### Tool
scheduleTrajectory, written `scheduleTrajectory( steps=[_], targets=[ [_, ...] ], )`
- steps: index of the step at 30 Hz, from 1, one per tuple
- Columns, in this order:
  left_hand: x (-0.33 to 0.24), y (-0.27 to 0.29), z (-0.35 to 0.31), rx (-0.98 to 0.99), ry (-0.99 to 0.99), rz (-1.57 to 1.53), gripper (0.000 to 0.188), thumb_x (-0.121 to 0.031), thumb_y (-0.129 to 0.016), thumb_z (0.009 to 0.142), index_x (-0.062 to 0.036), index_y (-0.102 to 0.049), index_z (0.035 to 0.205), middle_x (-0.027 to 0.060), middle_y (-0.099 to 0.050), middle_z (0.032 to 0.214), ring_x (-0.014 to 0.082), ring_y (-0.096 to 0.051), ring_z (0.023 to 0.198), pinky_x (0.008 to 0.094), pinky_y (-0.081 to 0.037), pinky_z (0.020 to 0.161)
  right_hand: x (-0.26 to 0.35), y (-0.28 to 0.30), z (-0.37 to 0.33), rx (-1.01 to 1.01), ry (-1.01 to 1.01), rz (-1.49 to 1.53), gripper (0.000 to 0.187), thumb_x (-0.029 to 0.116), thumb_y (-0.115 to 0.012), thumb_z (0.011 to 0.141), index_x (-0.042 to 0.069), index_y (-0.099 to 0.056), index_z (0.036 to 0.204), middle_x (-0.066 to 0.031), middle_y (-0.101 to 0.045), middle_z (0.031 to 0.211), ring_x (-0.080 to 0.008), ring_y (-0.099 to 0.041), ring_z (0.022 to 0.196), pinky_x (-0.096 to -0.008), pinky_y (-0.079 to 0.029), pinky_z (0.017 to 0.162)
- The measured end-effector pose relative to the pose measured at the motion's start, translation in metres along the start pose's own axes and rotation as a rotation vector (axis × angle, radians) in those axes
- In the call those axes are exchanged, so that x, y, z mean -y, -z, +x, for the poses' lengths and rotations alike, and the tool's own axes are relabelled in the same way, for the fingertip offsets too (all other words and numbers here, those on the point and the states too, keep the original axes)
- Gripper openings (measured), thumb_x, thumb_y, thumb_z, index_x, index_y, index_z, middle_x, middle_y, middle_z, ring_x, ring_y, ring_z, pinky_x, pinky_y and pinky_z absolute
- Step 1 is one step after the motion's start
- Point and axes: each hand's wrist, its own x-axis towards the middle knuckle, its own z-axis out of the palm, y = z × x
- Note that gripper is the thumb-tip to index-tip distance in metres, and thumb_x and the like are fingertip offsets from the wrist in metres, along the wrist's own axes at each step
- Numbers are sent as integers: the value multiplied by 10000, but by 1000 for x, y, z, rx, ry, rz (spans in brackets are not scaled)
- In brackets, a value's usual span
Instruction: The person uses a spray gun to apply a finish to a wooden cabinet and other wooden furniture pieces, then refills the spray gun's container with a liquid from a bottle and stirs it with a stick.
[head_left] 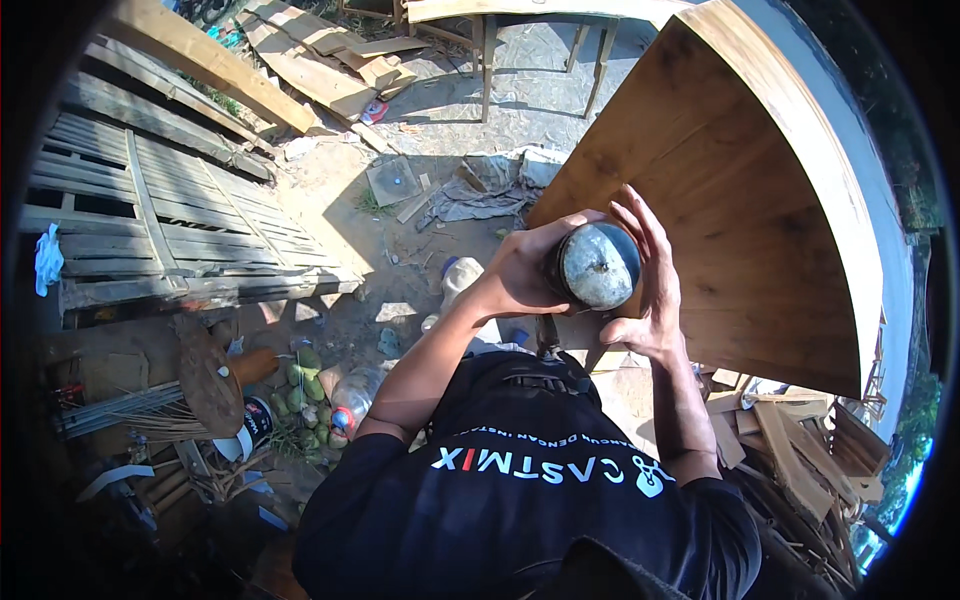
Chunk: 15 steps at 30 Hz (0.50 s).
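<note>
A round, can-like thing (pixel 600 266) with a mottled grey-white top and a dark rim is held up in front of my chest. My left hand (pixel 532 262) wraps round its left side, the fingers partly hidden behind it. Along its right side stands my right hand (pixel 652 280), open, with long fingers stretched upward and the thumb spread below. Whether the right palm presses on the thing, I cannot tell. A large brown wooden panel (pixel 720 210) with a pale curved edge rises just beyond the right hand.
A slatted wooden platform (pixel 170 215) stands at the left. Green coconuts (pixel 305 385) and a clear plastic bottle (pixel 352 392) lie beside me. Crumpled cloth (pixel 480 195) is on the ground ahead. Scrap wood (pixel 800 450) is heaped at lower right; a wooden table (pixel 550 10) stands far off.
</note>
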Motion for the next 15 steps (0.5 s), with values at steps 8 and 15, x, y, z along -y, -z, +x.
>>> scheduleTrajectory(
  steps=[8, 15],
  targets=[
    [96, 191, 179, 148, -150, 208, 1073, -187, -1019, 600, -14, -501, 1523, 136, -754, 1228, 205, -733, 1124, 384, -578, 1007, -159, -143, 82, 96, -427, -5, 1119, 536, -890, 811, 43, -309, 1632, -233, -481, 1563, -416, -534, 1408, -511, -437, 1175],
    [140, 289, 320, 417, 7, 158, 1105, -209, -1007, 595, 7, -484, 1545, 122, -756, 1183, 176, -725, 1058, 363, -573, 987, -247, -244, 249, -417, -333, -104, 594, 78, -775, 876, 5, -522, 1408, -232, -589, 1340, -444, -646, 1199, -464, -558, 930]
  ],
)
